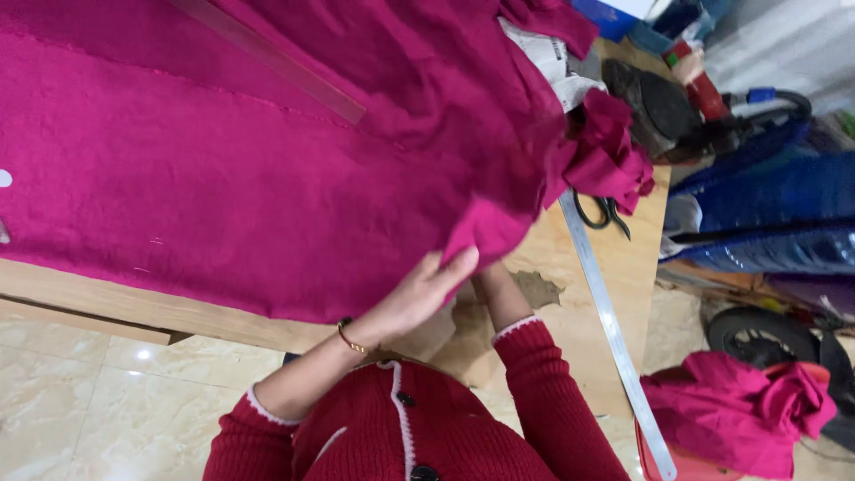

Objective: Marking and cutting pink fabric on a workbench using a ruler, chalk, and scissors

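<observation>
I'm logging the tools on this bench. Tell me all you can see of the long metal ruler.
The metal ruler is a long, thin, flat silver strip, seemingly steel. It lies flat on the wooden table, running diagonally from beside the black scissors toward the table's near edge. Its upper end sits by the magenta fabric. Neither hand touches it.

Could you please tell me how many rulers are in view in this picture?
2. A clear ruler lies on the magenta fabric at upper left; a long metal ruler lies along the wooden table at right. Others may be hidden under the fabric.
</observation>
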